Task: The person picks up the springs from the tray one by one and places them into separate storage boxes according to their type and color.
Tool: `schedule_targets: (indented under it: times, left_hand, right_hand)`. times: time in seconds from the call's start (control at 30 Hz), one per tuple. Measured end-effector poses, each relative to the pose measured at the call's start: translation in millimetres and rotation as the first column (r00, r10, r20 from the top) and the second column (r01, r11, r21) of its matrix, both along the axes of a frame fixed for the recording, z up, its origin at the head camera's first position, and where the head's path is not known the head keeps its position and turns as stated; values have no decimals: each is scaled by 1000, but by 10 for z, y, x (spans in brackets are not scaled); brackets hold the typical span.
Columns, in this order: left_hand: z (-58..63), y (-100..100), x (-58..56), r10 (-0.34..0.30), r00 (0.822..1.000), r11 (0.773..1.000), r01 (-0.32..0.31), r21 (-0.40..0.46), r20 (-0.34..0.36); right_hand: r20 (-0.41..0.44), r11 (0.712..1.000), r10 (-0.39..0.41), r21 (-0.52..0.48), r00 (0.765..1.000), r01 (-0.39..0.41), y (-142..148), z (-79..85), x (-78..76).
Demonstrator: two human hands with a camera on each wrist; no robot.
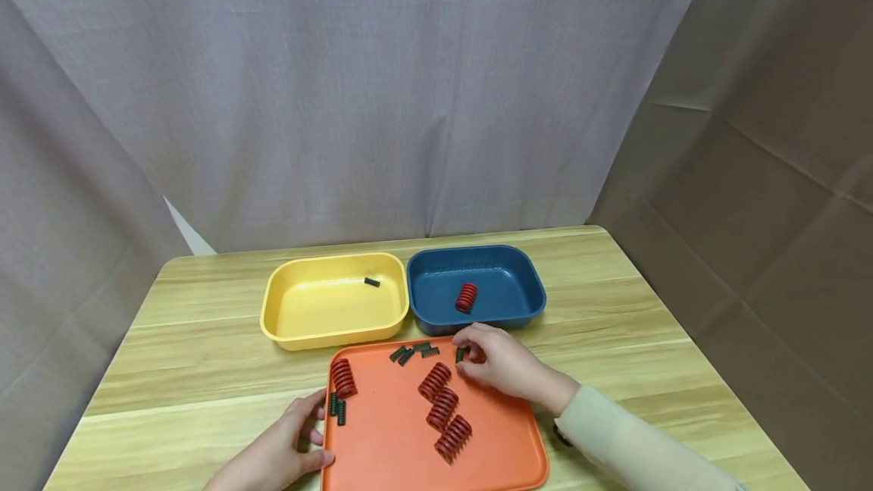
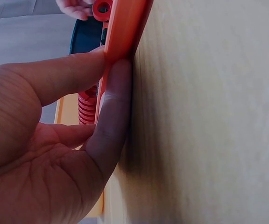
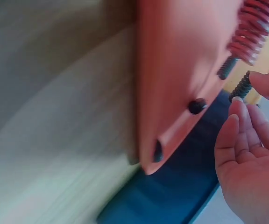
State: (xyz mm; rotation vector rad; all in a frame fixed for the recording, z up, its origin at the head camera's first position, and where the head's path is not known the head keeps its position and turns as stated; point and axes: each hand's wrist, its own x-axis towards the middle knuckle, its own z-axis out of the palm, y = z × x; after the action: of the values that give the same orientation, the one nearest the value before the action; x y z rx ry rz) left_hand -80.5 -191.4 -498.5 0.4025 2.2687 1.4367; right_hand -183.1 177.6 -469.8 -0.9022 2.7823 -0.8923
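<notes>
My right hand (image 1: 508,366) pinches a small dark coil spring (image 3: 241,87) between thumb and fingertips, above the far right part of the orange tray (image 1: 382,449). My left hand (image 1: 283,442) grips the tray's left edge, thumb and fingers at the rim (image 2: 120,28). Three thick red springs (image 1: 442,409) lie in a slanting row right of the tray's middle. Another red spring (image 1: 343,378) lies at the upper left, with two small dark springs (image 1: 342,412) just below it. Several more dark springs (image 1: 406,357) are scattered along the far edge.
Behind the tray stand a yellow bin (image 1: 320,342) holding one dark spring (image 1: 371,282) and a blue bin (image 1: 436,309) holding one red spring (image 1: 466,298). They sit side by side on the wooden table (image 1: 170,370). Grey curtain (image 1: 382,97) hangs behind.
</notes>
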Motion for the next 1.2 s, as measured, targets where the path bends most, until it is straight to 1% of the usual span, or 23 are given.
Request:
schedule_targets:
  times: [0.13, 0.27, 0.37, 0.53, 0.63, 0.73, 0.87, 1.1, 1.2]
  left_hand:
    - [-12, -9, -7, -3, 1000, 1000, 3, 12, 17]
    - [-22, -13, -10, -5, 1000, 1000, 4, 18, 21]
    - [-27, -11, -8, -6, 1000, 1000, 6, 12, 13]
    - [-29, -3, -9, -3, 1000, 1000, 3, 3, 2]
    - [-30, -5, -10, -5, 1000, 1000, 5, 10, 8]
    - [-37, -13, -12, -5, 1000, 1000, 4, 29, 27]
    - [-45, -20, -11, 1, 999, 999, -2, 42, 41]
    - [-27, -8, -3, 2, 1000, 1000, -2, 3, 6]
    - [-18, -5, -1, 2, 1000, 1000, -2, -1, 6]
  right_hand:
    - [60, 992, 5, -127, 998, 3, -78, 83, -4]
    - [67, 975, -8, -223, 998, 23, -192, 174, -25]
    - [56, 963, -50, -264, 997, 63, -301, 223, -50]
    - [75, 937, -143, -310, 987, 160, -508, 260, -86]
    - [85, 926, -184, -320, 979, 202, -631, 262, -111]
    - [87, 923, -207, -312, 975, 224, -748, 276, -144]
    - [100, 931, -210, -284, 973, 230, -890, 315, -204]
    - [97, 949, -192, -235, 977, 210, -1083, 332, -328]
    - [86, 957, -191, -205, 978, 205, -1152, 320, -361]
